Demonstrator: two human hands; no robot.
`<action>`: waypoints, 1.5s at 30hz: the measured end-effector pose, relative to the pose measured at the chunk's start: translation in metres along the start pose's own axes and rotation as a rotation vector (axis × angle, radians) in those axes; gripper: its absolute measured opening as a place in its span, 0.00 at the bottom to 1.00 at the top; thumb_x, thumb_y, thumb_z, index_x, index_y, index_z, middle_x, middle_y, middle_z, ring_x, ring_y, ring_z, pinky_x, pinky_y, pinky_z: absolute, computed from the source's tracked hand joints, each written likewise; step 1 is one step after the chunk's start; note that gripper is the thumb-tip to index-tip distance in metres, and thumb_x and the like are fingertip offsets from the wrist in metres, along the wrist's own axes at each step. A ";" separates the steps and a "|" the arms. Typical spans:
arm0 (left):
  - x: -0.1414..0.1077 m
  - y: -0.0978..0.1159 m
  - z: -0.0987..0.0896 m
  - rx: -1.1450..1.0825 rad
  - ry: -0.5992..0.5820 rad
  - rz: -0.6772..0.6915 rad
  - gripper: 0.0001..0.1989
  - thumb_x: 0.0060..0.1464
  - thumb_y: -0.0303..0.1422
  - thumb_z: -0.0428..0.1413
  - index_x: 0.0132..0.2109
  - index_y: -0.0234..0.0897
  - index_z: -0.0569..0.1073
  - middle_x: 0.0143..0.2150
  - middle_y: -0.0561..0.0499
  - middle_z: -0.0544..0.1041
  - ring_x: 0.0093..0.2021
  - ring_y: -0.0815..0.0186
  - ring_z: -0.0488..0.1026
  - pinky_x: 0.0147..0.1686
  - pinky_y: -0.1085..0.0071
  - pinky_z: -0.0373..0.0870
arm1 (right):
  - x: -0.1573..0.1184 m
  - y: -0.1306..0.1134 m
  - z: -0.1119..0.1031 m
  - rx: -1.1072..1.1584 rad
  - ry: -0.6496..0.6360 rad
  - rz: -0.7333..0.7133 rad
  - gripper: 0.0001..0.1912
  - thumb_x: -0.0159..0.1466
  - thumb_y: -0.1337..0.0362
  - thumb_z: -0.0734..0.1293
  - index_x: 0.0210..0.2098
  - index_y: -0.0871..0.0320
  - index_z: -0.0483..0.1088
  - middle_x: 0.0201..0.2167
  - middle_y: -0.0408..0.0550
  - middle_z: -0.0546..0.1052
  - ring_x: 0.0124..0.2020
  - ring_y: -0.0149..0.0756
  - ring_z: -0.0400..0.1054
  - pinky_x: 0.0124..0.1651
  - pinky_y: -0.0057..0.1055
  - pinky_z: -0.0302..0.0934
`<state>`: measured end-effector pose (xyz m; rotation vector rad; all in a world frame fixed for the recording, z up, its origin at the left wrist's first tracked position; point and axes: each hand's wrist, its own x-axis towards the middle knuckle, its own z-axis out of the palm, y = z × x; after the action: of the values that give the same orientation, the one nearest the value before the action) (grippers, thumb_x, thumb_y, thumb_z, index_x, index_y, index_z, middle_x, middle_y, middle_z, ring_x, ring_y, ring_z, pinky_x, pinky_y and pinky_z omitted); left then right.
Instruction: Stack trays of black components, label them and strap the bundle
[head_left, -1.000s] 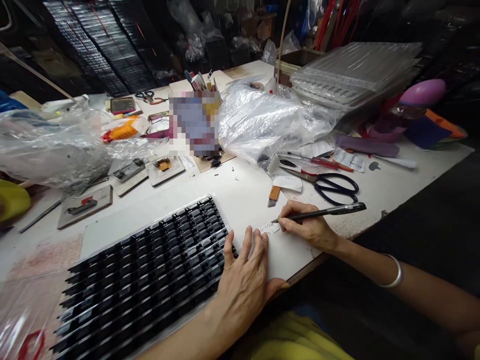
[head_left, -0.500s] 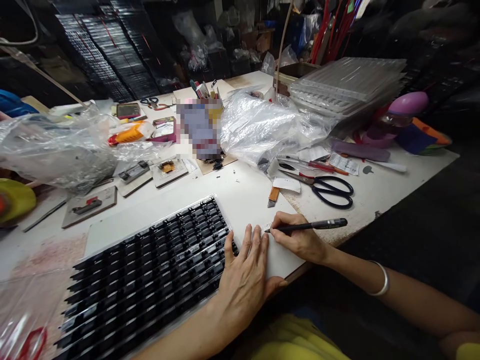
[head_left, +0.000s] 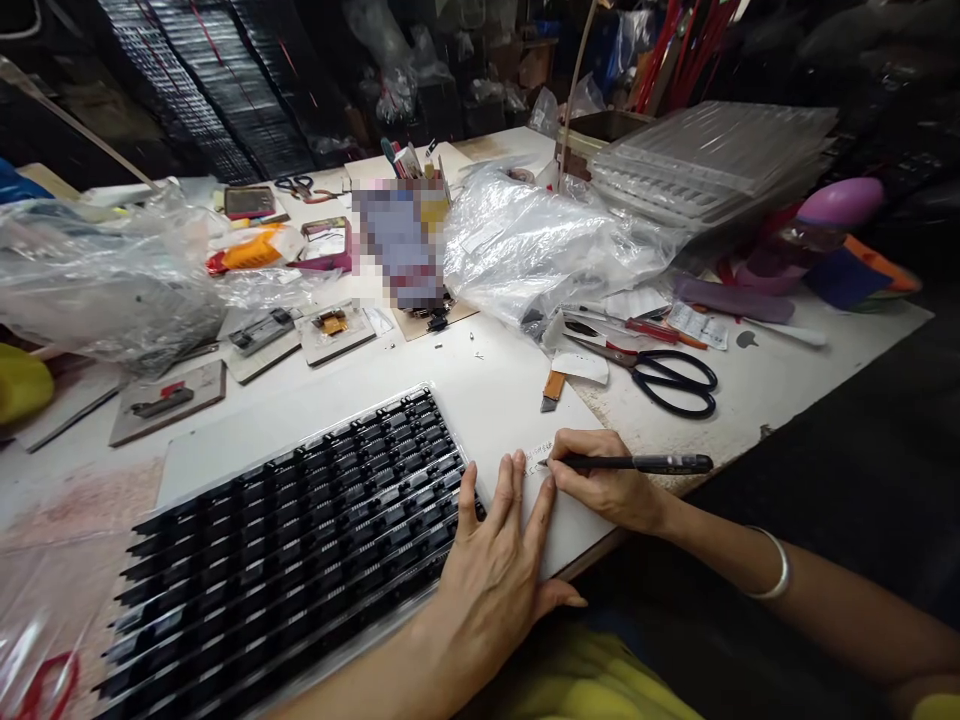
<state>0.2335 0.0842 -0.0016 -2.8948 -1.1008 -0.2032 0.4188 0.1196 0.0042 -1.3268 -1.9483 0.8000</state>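
A black pen [head_left: 637, 463] is pinched in my right hand [head_left: 604, 482], its tip down on a white sheet [head_left: 577, 520] that bears small handwriting. My left hand [head_left: 499, 550] lies flat with spread fingers, pressing on the sheet beside the writing. Its index finger and the wrist side come up to the right edge of a clear tray [head_left: 442, 400]. Rows of small black plastic parts [head_left: 315, 540] fill that tray. Beyond the pen lie an orange utility knife [head_left: 553, 388] and black-handled scissors [head_left: 667, 375].
A crumpled clear plastic bag [head_left: 555, 240] lies behind the knife. Stacked clear trays [head_left: 712, 160] stand at the back right, near a pink-topped bottle [head_left: 840, 205]. Several small blocks with parts, such as one fixture [head_left: 169, 400], sit left. The table's edge [head_left: 847, 370] runs along the right.
My right hand with the pen has shifted slightly right, and a further line of writing shows under the first. My left hand's fingers are spread wider. The whole view has moved a little.
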 end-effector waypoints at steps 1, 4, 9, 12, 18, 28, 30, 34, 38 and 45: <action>0.000 0.000 0.000 0.002 0.002 0.006 0.45 0.51 0.61 0.36 0.65 0.32 0.55 0.64 0.31 0.59 0.66 0.49 0.51 0.60 0.44 0.42 | 0.000 0.000 0.000 0.003 0.001 -0.002 0.10 0.59 0.70 0.60 0.22 0.57 0.60 0.19 0.38 0.63 0.21 0.26 0.57 0.27 0.25 0.53; -0.001 0.000 0.000 0.009 -0.004 0.023 0.47 0.50 0.62 0.37 0.65 0.30 0.53 0.64 0.29 0.57 0.67 0.49 0.49 0.60 0.44 0.39 | -0.001 -0.001 0.000 0.022 -0.036 -0.008 0.09 0.61 0.69 0.60 0.23 0.57 0.60 0.20 0.39 0.63 0.22 0.26 0.57 0.27 0.25 0.53; -0.001 -0.001 0.000 0.009 -0.007 0.022 0.48 0.49 0.62 0.39 0.65 0.30 0.54 0.64 0.29 0.57 0.66 0.48 0.49 0.61 0.43 0.39 | -0.002 0.000 0.001 -0.011 -0.020 -0.011 0.10 0.61 0.70 0.60 0.23 0.57 0.60 0.19 0.38 0.62 0.21 0.25 0.55 0.26 0.25 0.51; -0.001 -0.001 0.000 0.009 -0.005 0.022 0.48 0.49 0.62 0.39 0.66 0.30 0.53 0.65 0.29 0.56 0.67 0.48 0.49 0.61 0.43 0.38 | -0.002 0.001 -0.001 -0.007 0.031 0.032 0.09 0.60 0.70 0.61 0.23 0.57 0.60 0.19 0.38 0.63 0.21 0.26 0.56 0.27 0.26 0.52; -0.002 0.000 0.001 0.008 0.002 0.023 0.47 0.50 0.62 0.39 0.66 0.31 0.54 0.64 0.28 0.57 0.66 0.47 0.50 0.61 0.43 0.36 | 0.003 -0.001 -0.008 0.141 0.162 0.193 0.09 0.58 0.67 0.62 0.22 0.57 0.62 0.18 0.39 0.65 0.23 0.29 0.59 0.27 0.27 0.53; -0.001 -0.001 0.002 0.022 0.022 0.026 0.47 0.50 0.62 0.40 0.65 0.31 0.54 0.64 0.28 0.58 0.66 0.47 0.50 0.61 0.44 0.35 | 0.003 0.000 -0.015 0.154 0.095 0.190 0.08 0.57 0.67 0.62 0.22 0.57 0.63 0.18 0.39 0.66 0.23 0.29 0.59 0.27 0.27 0.54; -0.001 0.000 0.001 0.023 0.021 0.027 0.47 0.49 0.62 0.40 0.66 0.31 0.54 0.64 0.28 0.58 0.66 0.47 0.50 0.61 0.44 0.34 | 0.001 0.001 -0.014 0.104 0.062 0.149 0.08 0.58 0.69 0.62 0.22 0.57 0.62 0.18 0.39 0.66 0.22 0.28 0.58 0.27 0.27 0.53; -0.001 0.000 0.001 0.020 0.004 0.026 0.47 0.50 0.62 0.40 0.66 0.31 0.53 0.64 0.29 0.57 0.67 0.48 0.49 0.62 0.44 0.34 | 0.000 0.001 -0.010 0.030 0.024 0.044 0.09 0.59 0.70 0.61 0.23 0.57 0.61 0.18 0.38 0.64 0.21 0.26 0.58 0.26 0.25 0.52; -0.001 -0.001 0.000 0.019 -0.011 0.026 0.46 0.50 0.62 0.40 0.65 0.31 0.55 0.64 0.29 0.57 0.67 0.48 0.49 0.62 0.44 0.34 | 0.001 -0.002 -0.002 0.026 -0.020 0.003 0.08 0.60 0.70 0.61 0.24 0.57 0.61 0.19 0.38 0.63 0.21 0.26 0.56 0.26 0.25 0.52; 0.000 0.000 0.000 0.012 -0.029 0.037 0.46 0.50 0.62 0.39 0.63 0.29 0.58 0.63 0.28 0.58 0.66 0.47 0.50 0.61 0.44 0.32 | 0.005 -0.004 0.003 0.017 -0.078 -0.007 0.09 0.59 0.70 0.60 0.23 0.57 0.59 0.19 0.37 0.60 0.21 0.26 0.54 0.26 0.25 0.51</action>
<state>0.2331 0.0844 -0.0013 -2.9133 -1.0485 -0.1538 0.4126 0.1224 0.0061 -1.2959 -2.0005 0.8750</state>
